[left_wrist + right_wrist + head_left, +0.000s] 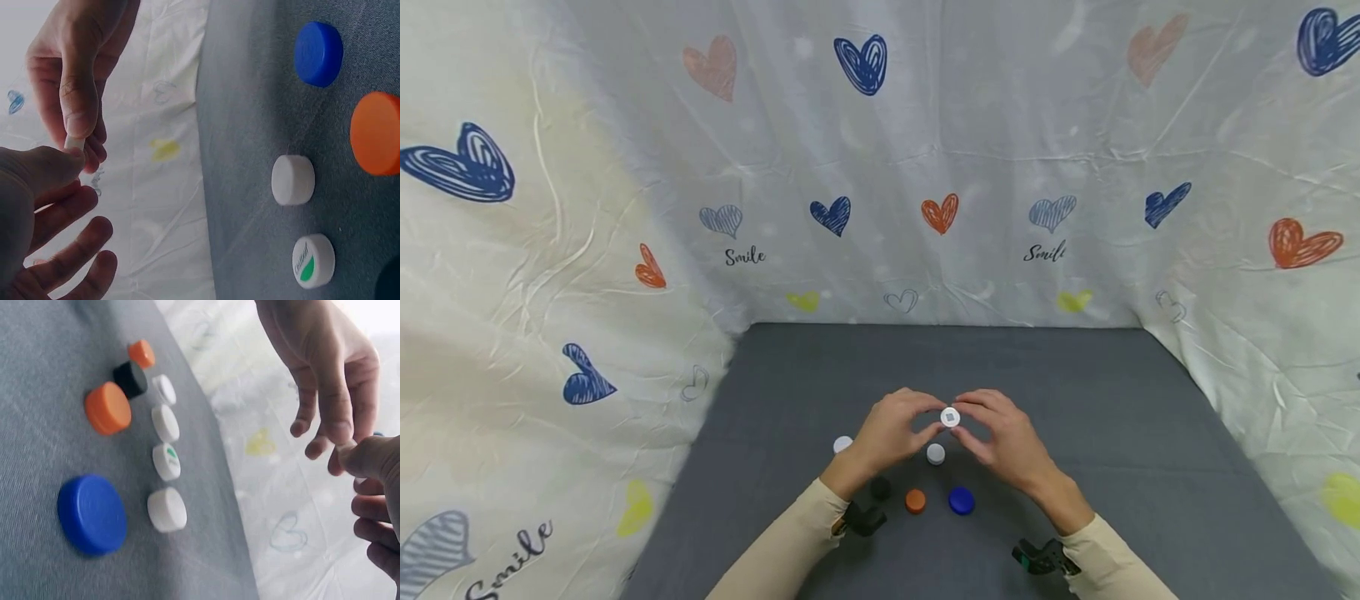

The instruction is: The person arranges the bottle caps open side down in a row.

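Note:
A small white bottle cap (pixel 950 417) with a dark square print on its top is held above the table between both hands. From one side my left hand (pixel 887 432) pinches its edge with thumb and index finger. My right hand (pixel 1006 440) pinches the opposite edge. In the left wrist view only a sliver of the white cap (pixel 74 143) shows between the thumbs, while the other fingers of the left hand (pixel 62 231) are spread. Below the hands, a plain white cap (pixel 936 454) stands on the grey table.
A blue cap (pixel 961 501), an orange cap (pixel 915 501) and a black cap (pixel 880 488) lie nearer the body. In the right wrist view, a white cap with a green leaf print (pixel 167 462) stands in a row of white caps, and a second orange cap (pixel 142 354) lies farther off.

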The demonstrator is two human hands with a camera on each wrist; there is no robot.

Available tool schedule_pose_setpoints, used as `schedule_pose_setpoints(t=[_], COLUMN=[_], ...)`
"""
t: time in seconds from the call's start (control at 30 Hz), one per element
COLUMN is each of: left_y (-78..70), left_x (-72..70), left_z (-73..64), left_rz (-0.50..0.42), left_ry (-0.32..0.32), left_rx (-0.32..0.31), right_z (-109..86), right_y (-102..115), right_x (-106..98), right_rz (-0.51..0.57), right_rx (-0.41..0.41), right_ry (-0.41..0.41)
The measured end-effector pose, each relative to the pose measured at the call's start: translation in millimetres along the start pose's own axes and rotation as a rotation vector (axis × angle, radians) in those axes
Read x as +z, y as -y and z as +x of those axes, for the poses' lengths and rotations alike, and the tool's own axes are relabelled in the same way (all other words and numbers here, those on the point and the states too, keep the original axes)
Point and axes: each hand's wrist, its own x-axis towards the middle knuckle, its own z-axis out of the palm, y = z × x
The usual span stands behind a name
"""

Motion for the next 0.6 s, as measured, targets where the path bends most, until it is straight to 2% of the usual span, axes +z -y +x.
schedule_pose_setpoints(t=[0.2,0.43,0.6], left_y=[-4.4,-9.4,-10.0], left_x=[21.7,46.4,62.7], left_z=[14.7,25.5,29.9], left_rz=[0.142,0.256,0.33], left_ry=[0.122,0.31,0.376], left_rx=[0.014,0.012,0.029], right_z=[-12.0,-32.0,-44.9], right_y=[-11,-22,-31], right_x=[-5,-1,8], right_rz=[-0.068,-0.155,-0.177], right_rx=[0.064,0.189,0.214], right_ry=[0.036,0.193,0.23])
